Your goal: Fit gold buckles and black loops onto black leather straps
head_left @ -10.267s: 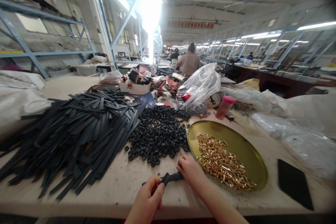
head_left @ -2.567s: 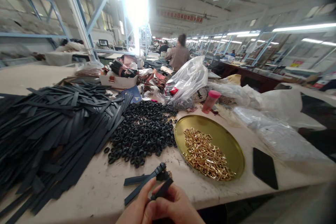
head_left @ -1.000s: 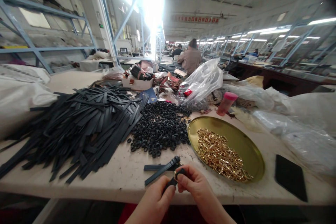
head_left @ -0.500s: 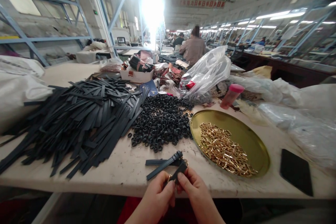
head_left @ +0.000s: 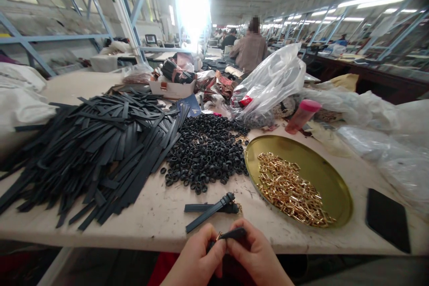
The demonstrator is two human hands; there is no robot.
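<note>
Presently, black strap pinched between left hand and right hand. Strap likely light, flexible, sturdy; grip flat faces beside gold metal piece at left hand. Metal probably hard, slippery.

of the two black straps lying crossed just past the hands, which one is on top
The slanting strap, running from lower left to upper right: it crosses over the level strap, which it partly hides.

Your left hand and right hand, apart ten seconds ago, now meet; the held strap's free end, steep half a second ago, lies flatter. Crossed straps now show beyond them.
</note>
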